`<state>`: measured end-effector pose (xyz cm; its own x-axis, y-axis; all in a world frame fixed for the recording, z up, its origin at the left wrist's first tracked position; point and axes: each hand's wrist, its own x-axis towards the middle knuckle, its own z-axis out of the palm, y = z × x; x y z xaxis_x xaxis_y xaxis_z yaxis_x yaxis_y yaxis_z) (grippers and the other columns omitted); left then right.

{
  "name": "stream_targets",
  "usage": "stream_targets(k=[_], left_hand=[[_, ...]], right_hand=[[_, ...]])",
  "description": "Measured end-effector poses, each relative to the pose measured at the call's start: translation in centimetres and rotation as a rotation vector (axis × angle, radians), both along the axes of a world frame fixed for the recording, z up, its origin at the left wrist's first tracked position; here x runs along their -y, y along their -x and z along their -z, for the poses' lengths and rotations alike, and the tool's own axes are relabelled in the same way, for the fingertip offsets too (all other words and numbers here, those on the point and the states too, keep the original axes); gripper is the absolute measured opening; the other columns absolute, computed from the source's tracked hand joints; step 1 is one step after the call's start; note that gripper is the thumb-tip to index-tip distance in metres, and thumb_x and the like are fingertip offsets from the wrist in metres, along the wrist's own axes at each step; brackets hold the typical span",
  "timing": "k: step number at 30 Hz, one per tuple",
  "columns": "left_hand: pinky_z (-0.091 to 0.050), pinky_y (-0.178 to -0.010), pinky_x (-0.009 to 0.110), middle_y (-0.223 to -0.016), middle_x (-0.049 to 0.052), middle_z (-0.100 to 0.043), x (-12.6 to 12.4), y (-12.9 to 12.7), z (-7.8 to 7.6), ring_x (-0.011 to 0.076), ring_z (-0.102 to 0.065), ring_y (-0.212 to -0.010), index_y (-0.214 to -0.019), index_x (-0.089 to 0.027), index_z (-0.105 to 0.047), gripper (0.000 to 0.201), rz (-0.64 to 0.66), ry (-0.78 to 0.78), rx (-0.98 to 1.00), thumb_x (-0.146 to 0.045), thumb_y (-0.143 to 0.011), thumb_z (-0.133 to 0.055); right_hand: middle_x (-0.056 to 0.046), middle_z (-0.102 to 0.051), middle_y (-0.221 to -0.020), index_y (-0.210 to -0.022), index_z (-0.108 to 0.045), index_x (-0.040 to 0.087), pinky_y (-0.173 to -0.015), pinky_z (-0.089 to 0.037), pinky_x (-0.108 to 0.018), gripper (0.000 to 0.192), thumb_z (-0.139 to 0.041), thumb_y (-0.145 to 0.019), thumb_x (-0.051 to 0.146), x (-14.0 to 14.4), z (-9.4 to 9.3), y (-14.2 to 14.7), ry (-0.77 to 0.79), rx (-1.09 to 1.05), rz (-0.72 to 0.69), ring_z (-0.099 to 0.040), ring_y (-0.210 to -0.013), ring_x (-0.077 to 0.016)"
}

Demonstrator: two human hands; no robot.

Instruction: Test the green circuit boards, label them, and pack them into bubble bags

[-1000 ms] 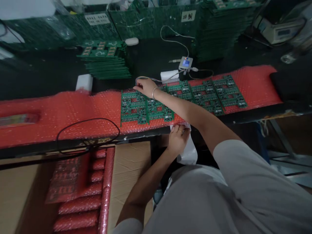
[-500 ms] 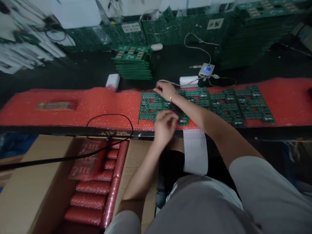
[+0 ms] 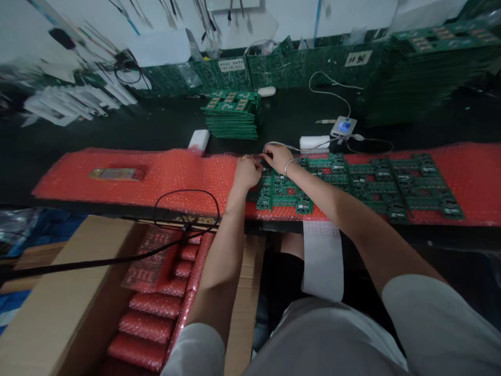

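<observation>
The fingers of my right hand (image 3: 279, 159) pinch thin wires (image 3: 282, 144) at the leftmost circuit boards (image 3: 289, 200), on red bubble wrap (image 3: 176, 172); my left hand (image 3: 248, 173) curls beside them, its grip hidden.

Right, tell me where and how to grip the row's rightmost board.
Take the board by its right edge, probably best from the right: it lies flat on the red wrap, parts crowd its face, and another board sits close along its left edge.

head view | from above | faces forward, down | bench (image 3: 164, 121) near
</observation>
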<state>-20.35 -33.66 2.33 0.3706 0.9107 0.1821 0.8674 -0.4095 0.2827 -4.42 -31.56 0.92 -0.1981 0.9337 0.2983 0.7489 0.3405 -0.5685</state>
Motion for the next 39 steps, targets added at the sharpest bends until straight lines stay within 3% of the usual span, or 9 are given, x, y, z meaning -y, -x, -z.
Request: stream_targets(k=[5,11,15,18,21,25,29,34,39], left_hand=[[-0.051,-0.101,0.044,-0.100,0.010,-0.074,0.5,-0.1,-0.3,0.0290,-0.064,-0.106,-0.091,-0.020,-0.077,0.021,0.000,-0.011,0.014,-0.017,-0.083,-0.058],[-0.042,-0.111,0.046,-0.128,0.010,-0.067,3.1,0.9,-0.2,0.0272,-0.056,-0.123,-0.112,-0.022,-0.078,0.045,0.135,-0.038,-0.060,-0.008,-0.085,-0.045],[-0.042,-0.110,0.050,-0.133,0.009,-0.063,3.2,1.6,0.2,0.0293,-0.053,-0.125,-0.112,-0.026,-0.079,0.050,0.116,0.007,-0.055,-0.006,-0.081,-0.044],[-0.044,-0.107,0.048,-0.130,0.011,-0.063,2.2,1.9,0.1,0.0305,-0.055,-0.121,-0.107,-0.023,-0.080,0.040,0.132,0.044,-0.044,-0.012,-0.086,-0.049],[-0.044,-0.107,0.048,-0.127,0.012,-0.064,1.5,2.2,0.0,0.0312,-0.057,-0.118,-0.105,-0.023,-0.080,0.029,0.192,0.080,-0.039,-0.022,-0.085,-0.059],[-0.041,-0.110,0.050,-0.132,0.013,-0.063,1.4,2.7,0.3,0.0331,-0.056,-0.123,-0.110,-0.021,-0.079,0.031,0.251,0.082,-0.005,-0.028,-0.083,-0.065],[-0.041,-0.111,0.051,-0.132,0.015,-0.063,1.5,2.9,1.0,0.0336,-0.056,-0.126,-0.114,-0.018,-0.077,0.036,0.240,0.078,0.074,-0.027,-0.083,-0.063],[-0.046,-0.110,0.044,-0.125,0.012,-0.069,2.0,3.4,1.2,0.0272,-0.062,-0.121,-0.122,-0.014,-0.072,0.050,0.226,0.058,0.294,-0.011,-0.078,-0.047],[-0.053,-0.103,0.039,-0.119,0.011,-0.071,4.8,4.2,0.7,0.0233,-0.067,-0.113,-0.118,-0.015,-0.068,0.046,0.058,-0.159,0.553,-0.006,-0.081,-0.042]], right_hand=[[-0.005,-0.067,-0.083,-0.091,-0.069,0.018,-0.073,-0.038,-0.032,0.011,-0.061,-0.095,0.024,-0.1,0.3,0.0,0.003,0.000,-0.004,-0.055,-0.075,-0.0199],[-0.005,-0.066,-0.082,-0.086,-0.067,0.019,-0.076,-0.040,-0.033,0.018,-0.061,-0.095,0.034,0.0,-0.2,-0.1,-0.023,-0.046,0.008,-0.056,-0.078,-0.0209],[-0.005,-0.066,-0.083,-0.080,-0.064,0.020,-0.079,-0.042,-0.033,0.027,-0.060,-0.096,0.042,2.8,-1.5,-0.3,-0.078,-0.147,0.024,-0.058,-0.082,-0.0213],[-0.004,-0.068,-0.085,-0.077,-0.063,0.021,-0.081,-0.043,-0.032,0.027,-0.065,-0.094,0.042,6.2,-1.9,-0.1,-0.051,-0.175,-0.103,-0.061,-0.084,-0.0206],[-0.003,-0.070,-0.085,-0.075,-0.063,0.021,-0.083,-0.045,-0.032,0.021,-0.071,-0.090,0.033,8.6,-1.4,0.4,-0.015,-0.169,-0.187,-0.063,-0.084,-0.0194],[-0.004,-0.071,-0.089,-0.076,-0.064,0.019,-0.085,-0.047,-0.032,0.018,-0.074,-0.089,0.029,9.2,-0.2,1.1,-0.025,-0.169,-0.180,-0.065,-0.088,-0.0198],[-0.006,-0.071,-0.089,-0.078,-0.065,0.018,-0.086,-0.047,-0.034,0.020,-0.072,-0.091,0.032,9.0,0.4,1.5,-0.069,-0.148,-0.175,-0.065,-0.088,-0.0208],[-0.006,-0.071,-0.089,-0.081,-0.066,0.019,-0.088,-0.045,-0.035,0.018,-0.069,-0.093,0.032,9.1,0.6,1.6,-0.110,-0.088,-0.165,-0.064,-0.089,-0.0218],[-0.008,-0.071,-0.092,-0.083,-0.067,0.017,-0.089,-0.045,-0.035,0.019,-0.066,-0.095,0.032,9.3,0.6,1.6,-0.116,-0.034,-0.186,-0.064,-0.090,-0.0225]])
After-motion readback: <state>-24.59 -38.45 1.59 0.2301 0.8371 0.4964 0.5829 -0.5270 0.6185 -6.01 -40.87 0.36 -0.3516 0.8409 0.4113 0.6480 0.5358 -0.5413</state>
